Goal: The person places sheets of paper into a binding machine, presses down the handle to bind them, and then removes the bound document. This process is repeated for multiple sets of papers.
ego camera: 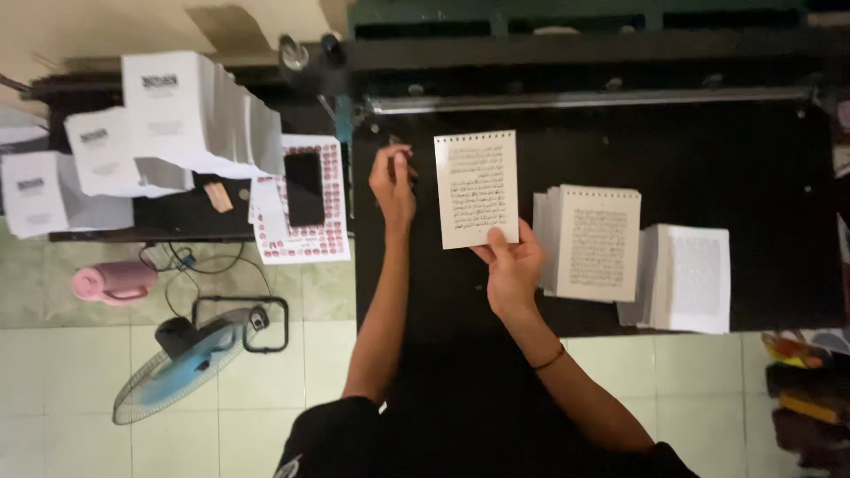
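Bare black table [761, 177] right of the punched sheet [476, 188]; paper stacks [595, 241] crowding the near-right edge

Right hand [512, 270] holding punched printed sheet [476, 188], 2 paper stacks [595, 242] beside

sheet [476, 189] on table [753, 159], right hand [512, 265] at its near edge, left hand [392, 181] just left | two stacks [595, 243] [686, 279] right of sheet | phone [304, 188] left of table | fan [181, 367], jug [113, 282] on floor, left

Left hand [392, 181] fingers curled, arm extended, right hand [512, 265] in pinching grip
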